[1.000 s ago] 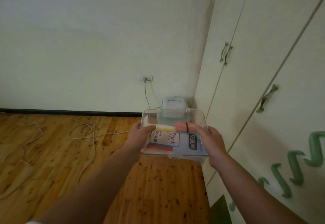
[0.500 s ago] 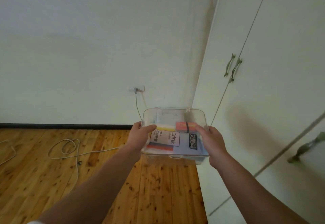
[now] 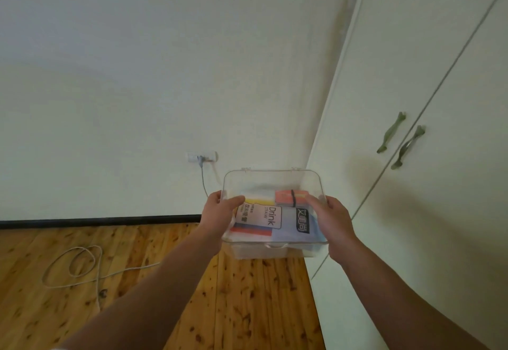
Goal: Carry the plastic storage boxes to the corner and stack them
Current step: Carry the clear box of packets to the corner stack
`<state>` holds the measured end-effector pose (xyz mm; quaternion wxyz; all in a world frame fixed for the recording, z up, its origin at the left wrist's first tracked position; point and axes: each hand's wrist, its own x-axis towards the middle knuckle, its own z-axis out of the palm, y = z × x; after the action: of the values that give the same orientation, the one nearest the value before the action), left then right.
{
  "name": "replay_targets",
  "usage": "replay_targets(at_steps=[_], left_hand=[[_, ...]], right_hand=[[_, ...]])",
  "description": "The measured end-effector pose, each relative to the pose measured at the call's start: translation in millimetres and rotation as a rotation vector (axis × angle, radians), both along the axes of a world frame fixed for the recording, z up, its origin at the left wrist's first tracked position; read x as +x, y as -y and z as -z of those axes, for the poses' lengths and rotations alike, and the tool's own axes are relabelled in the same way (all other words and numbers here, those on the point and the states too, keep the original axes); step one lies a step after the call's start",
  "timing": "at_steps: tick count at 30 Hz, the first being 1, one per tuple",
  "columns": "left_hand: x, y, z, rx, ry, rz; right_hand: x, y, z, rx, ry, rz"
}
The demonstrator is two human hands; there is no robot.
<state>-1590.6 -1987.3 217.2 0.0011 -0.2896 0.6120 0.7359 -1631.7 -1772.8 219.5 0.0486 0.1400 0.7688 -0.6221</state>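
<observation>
A clear plastic storage box [image 3: 264, 182] with a closed see-through lid is held up in the air in the middle of the view, above a wooden floor [image 3: 247, 308]. Through the lid you can see a white packet [image 3: 270, 216] printed "Drink Straw", a small orange box [image 3: 286, 197] with a dark band around it, and a blue packet [image 3: 305, 226].

The left hand [image 3: 221, 209] grips the box's left side with its thumb lying on the lid. The right hand [image 3: 334, 217] grips the right side the same way. The hands are apart, one at each end, with the box clamped between them and both forearms stretched forward.

The box faces the room's corner, where a pale wall [image 3: 137, 75] meets a white wardrobe [image 3: 439, 212] on the right. The task looks to be in its carrying stage: this box is lifted and close to the corner but not set down. The floor at the corner is hidden behind the box, so any boxes already there cannot be seen. Lowering and stacking remain.

A wall socket [image 3: 202, 156] sits left of the box, and a pale cable [image 3: 74, 264] loops across the floor. A black skirting board [image 3: 96, 221] edges the wall. Two green handles [image 3: 390, 132] are on the wardrobe doors.
</observation>
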Motion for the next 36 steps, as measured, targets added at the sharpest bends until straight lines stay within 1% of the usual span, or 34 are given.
replay_targets(at_steps=[14,25,33,36], left_hand=[[-153,-2,22,-0.06,0.046,-0.121],[-233,5,42,-0.009,0.039,-0.167],[-297,33,66,0.065,0.04,-0.115],[-323,53,74,0.071,0.036,-0.09]], right_hand=[[-175,7,31,-0.023,0.048,-0.118],[-260,16,47,-0.002,0.087,-0.139],[-316,39,59,0.083,0.102,-0.095],[-338,57,62,0.082,0.107,-0.072]])
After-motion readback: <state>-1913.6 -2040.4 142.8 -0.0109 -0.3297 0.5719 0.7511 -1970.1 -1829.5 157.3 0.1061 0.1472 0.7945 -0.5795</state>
